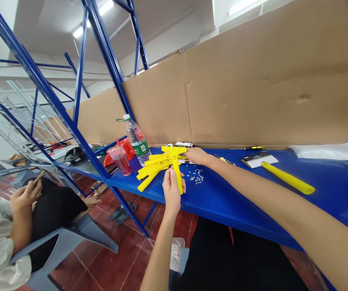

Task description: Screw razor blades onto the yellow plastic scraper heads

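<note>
My left hand (171, 186) is closed around the handle of a yellow T-shaped scraper (177, 178), its wide head pointing away from me. Just right of that head is my right hand (197, 156), its fingers bent together; what they hold is hidden. Several more yellow handles (149, 173) lie in a fanned pile left of the scraper. Small shiny screws or nuts (196, 178) are scattered on the blue table (222, 198) under my right forearm. Behind my hands, partly hidden, lie black-and-white packets (183, 144).
A water bottle (138, 141) and a red drink cup (120, 159) stand at left beside the blue rack post. Rightward lie a yellow handle (289, 178), a printed card pack (259, 159), and a screwdriver (253, 148). Cardboard (247, 81) walls the back. A person sits at left.
</note>
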The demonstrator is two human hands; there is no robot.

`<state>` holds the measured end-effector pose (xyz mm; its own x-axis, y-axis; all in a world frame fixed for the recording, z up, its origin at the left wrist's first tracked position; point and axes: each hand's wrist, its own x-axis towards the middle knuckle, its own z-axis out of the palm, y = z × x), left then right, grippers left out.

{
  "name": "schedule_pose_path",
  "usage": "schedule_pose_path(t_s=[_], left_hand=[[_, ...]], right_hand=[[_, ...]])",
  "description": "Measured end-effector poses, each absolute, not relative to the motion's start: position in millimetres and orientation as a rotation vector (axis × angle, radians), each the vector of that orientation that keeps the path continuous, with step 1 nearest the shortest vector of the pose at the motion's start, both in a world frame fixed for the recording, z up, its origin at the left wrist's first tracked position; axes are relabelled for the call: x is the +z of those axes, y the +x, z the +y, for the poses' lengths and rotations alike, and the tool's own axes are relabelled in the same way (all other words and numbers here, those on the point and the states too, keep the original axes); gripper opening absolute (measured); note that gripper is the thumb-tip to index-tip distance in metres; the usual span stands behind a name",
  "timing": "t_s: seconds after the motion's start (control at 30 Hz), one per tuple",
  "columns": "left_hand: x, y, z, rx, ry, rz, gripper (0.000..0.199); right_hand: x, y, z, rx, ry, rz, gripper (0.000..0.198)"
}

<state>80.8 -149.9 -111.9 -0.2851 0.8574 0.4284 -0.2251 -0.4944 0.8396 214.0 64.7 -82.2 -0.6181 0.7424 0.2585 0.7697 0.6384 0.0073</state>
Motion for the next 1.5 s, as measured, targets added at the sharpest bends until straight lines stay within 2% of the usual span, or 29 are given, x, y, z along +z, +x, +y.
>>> schedule_pose_path(t_s=[0.1,0.23,0.43,0.57,0.77,0.87,0.97,1.5], left_hand=[[-113,80,-149,1.856,1.203,0.873,0.051],[-113,80,-148,1.851,1.217,0.862,0.05],[-113,78,-149,1.833,1.212,0.866,0.049],[-112,78,-149,1.83,1.205,0.862,0.051],[-113,77,-147,1.795,1.274,0.896,0.05],[-112,78,-147,1.803,1.303,0.914,0.05],[-110,79,-148,1.801,1.34,0.944,0.052],[-105,84,-150,1.75,1.259,0.881,0.052]], right_hand=[[-82,220,61,-0.14,-1.256,-2.597,0.019],[-77,228,57,0.037,-1.267,-2.449,0.022],[-64,243,46,0.476,-1.194,-1.971,0.015],[-61,265,26,0.833,-1.017,-1.553,0.003],[-75,321,-15,1.2,-0.809,-1.126,0.013],[-85,331,-25,1.275,-0.803,-0.98,0.022],[-90,324,-27,1.314,-0.784,-0.91,0.02],[-77,296,-47,1.421,-0.634,-0.856,0.039]])
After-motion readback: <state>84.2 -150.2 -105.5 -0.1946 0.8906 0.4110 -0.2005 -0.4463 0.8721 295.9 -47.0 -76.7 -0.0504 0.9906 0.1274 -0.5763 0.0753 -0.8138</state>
